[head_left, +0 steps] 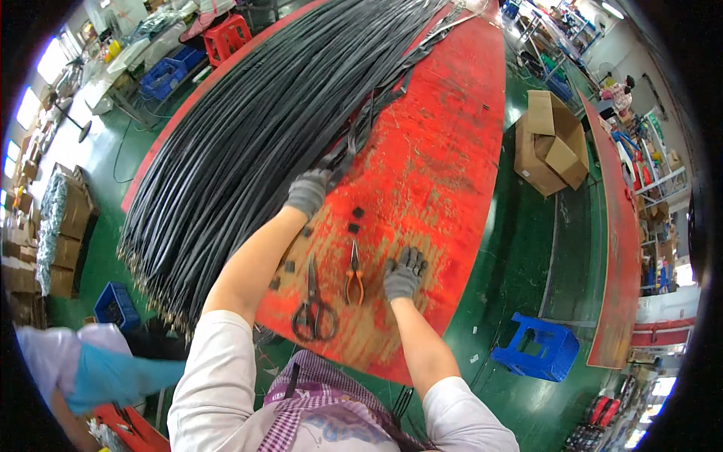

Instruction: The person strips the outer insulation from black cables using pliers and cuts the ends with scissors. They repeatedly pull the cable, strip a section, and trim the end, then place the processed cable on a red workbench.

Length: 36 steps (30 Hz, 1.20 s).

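A thick bundle of long black cables (248,135) runs down the left side of the red, worn table (444,158). At the bundle's right edge, my gloved left hand (307,193) is closed on some black strands; its dark fingertips blend into them. My right hand (404,274), in a grey glove with dark fingers, lies flat on the worn tabletop, fingers spread and holding nothing. Left of it lie long-nose pliers (354,280) with orange handles, then black-handled scissors (314,310). Several small black pieces (354,227) are scattered near the tools.
An open cardboard box (550,143) and a blue plastic stool (536,348) stand on the green floor to the right. Another long red table (614,256) lies beyond them. At the lower left is a person's blurred blue sleeve (124,377), near a blue crate (117,305).
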Motion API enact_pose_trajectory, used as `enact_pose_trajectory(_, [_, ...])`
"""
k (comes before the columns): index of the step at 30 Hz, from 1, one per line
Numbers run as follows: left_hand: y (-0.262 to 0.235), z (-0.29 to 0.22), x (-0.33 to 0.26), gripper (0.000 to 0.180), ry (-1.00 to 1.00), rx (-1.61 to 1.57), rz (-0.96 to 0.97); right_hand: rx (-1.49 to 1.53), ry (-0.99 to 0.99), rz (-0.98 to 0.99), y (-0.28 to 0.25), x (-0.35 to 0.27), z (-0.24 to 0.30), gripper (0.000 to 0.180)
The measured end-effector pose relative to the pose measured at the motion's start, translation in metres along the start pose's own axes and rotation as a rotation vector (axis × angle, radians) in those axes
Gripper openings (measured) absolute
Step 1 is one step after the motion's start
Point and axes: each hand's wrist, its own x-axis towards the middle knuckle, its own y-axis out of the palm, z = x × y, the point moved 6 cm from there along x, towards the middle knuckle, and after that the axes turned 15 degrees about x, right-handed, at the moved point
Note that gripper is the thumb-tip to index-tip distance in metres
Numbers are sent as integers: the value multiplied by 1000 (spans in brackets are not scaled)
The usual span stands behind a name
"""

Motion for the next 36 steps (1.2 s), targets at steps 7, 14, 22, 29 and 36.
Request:
enact_pose_trajectory(7, [14, -17, 251, 26, 57, -3, -35, 45, -3, 49, 0, 22, 6, 52])
enact_pose_trajectory(14, [40, -58, 401, 22, 61, 20, -72, 91, 69, 146, 3, 38, 3, 51])
enact_pose_trajectory(22, [97, -61, 470, 20, -27, 193, -155, 121, 103, 199, 16, 36, -7, 53])
enact_pose_trajectory(29, [101, -69, 489, 19, -161, 147, 45, 114, 99, 201, 19, 35, -8, 53])
enact_pose_trajectory(36, [101, -59, 493, 20, -95, 160, -20, 152, 94, 185, 14, 40, -5, 52])
